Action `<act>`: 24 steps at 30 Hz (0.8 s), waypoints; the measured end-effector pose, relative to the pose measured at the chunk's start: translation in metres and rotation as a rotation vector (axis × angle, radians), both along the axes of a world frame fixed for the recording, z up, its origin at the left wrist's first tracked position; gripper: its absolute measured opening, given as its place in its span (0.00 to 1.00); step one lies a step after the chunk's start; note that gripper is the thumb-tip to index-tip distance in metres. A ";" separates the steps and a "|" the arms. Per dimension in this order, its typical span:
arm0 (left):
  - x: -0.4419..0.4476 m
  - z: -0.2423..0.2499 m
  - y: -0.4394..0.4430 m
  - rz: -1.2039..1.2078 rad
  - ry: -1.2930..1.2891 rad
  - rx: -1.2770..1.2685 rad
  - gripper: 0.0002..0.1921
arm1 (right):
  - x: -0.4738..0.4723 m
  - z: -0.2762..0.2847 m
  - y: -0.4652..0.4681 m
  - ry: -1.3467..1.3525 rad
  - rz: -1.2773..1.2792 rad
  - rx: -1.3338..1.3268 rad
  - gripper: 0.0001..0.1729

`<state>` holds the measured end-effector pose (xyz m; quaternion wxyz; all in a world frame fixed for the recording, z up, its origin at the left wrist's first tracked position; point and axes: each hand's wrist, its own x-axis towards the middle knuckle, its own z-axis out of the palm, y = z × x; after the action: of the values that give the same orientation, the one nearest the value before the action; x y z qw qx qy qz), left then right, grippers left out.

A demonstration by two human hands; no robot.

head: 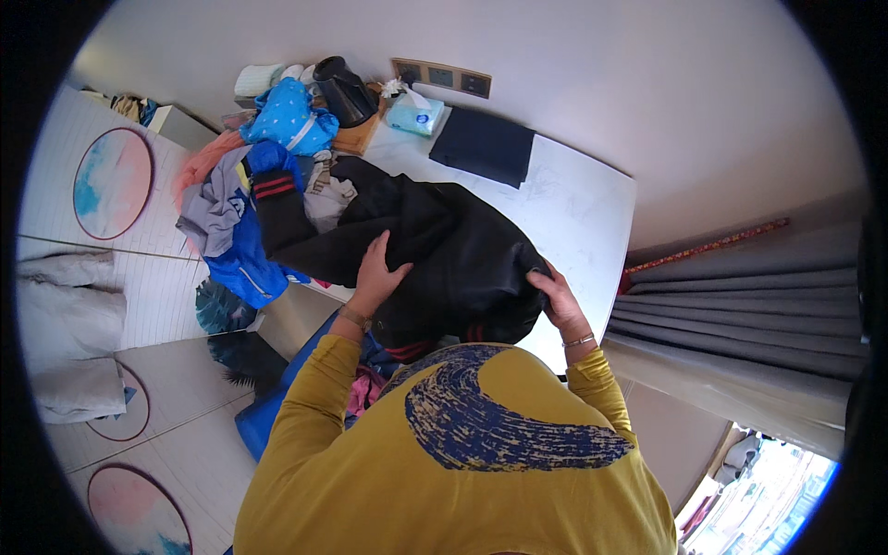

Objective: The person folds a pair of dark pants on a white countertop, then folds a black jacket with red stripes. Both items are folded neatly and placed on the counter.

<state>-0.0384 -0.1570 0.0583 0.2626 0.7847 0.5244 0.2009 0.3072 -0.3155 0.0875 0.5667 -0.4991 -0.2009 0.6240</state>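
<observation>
A black jacket with red-striped ribbed cuffs and hem lies bunched over the front of a white table. My right hand grips its right edge, thumb on top and the fingers hidden beneath the cloth. My left hand rests on the jacket near a sleeve, thumb and fingers apart; whether it pinches any cloth is not clear. One sleeve reaches left, its striped cuff lying against a heap of clothes. The hem hangs close to my body.
Left on the table are a blue jacket, a grey garment and a light-blue bundle. Behind stand a black kettle, a tissue pack and a folded dark cloth. A grey curtain hangs at right.
</observation>
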 end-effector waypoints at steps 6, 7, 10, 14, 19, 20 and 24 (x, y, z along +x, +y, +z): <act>0.049 0.003 -0.035 -0.176 -0.204 -0.440 0.37 | 0.022 0.039 -0.006 -0.320 -0.004 0.000 0.27; 0.061 0.011 -0.042 -0.218 -0.315 -0.500 0.35 | 0.037 0.046 -0.006 -0.351 -0.004 0.092 0.25; 0.085 0.034 -0.052 -0.276 -0.622 -0.657 0.33 | 0.102 0.061 -0.007 -0.680 -0.228 0.035 0.23; 0.091 0.031 -0.031 -0.324 -0.369 -0.103 0.30 | 0.150 0.051 -0.026 -1.380 -0.495 -0.109 0.22; 0.078 -0.012 -0.009 -0.379 0.146 0.070 0.46 | 0.077 0.006 -0.058 -1.204 -0.123 -0.157 0.42; 0.078 -0.020 -0.013 -0.373 0.141 0.087 0.49 | 0.054 -0.005 -0.061 -1.241 -0.055 -0.177 0.54; 0.087 -0.040 -0.032 -0.260 0.147 -0.117 0.56 | -0.012 -0.053 -0.062 -1.159 0.153 -0.424 0.83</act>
<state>0.0487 -0.1891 0.0183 0.2926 0.8418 0.4471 0.0764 0.2957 -0.3775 0.0343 0.2078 -0.8426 -0.3827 0.3168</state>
